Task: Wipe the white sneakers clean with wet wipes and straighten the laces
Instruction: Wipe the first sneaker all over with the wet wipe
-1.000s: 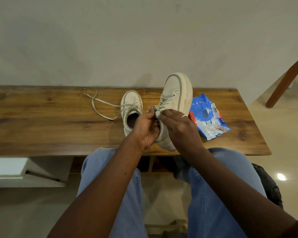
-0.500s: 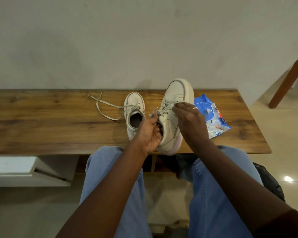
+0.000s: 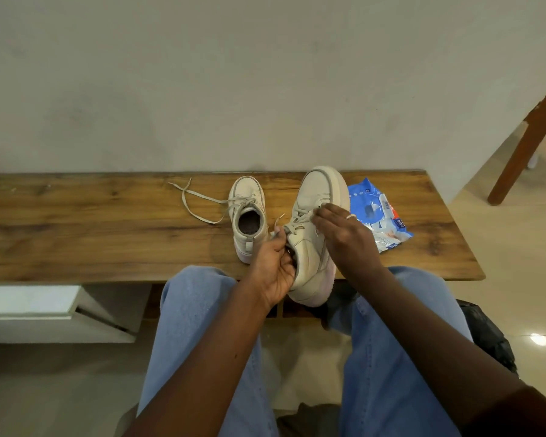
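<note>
Fingers (image 3: 280, 241) of left hand (image 3: 275, 266), right hand (image 3: 347, 238) pinch raised sneaker's (image 3: 312, 190) laces (image 3: 298, 217); second sneaker (image 3: 246, 197), wipes pack (image 3: 379, 216) alongside.

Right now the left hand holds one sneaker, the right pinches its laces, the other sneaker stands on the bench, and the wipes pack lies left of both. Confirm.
Wrong: the head view shows the wipes pack right of both, beside the held sneaker. Left hand, right hand, laces, other sneaker and bench are as stated.

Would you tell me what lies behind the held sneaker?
A blue wet wipes pack on the bench; the sneaker and right hand hide its left edge.
</note>
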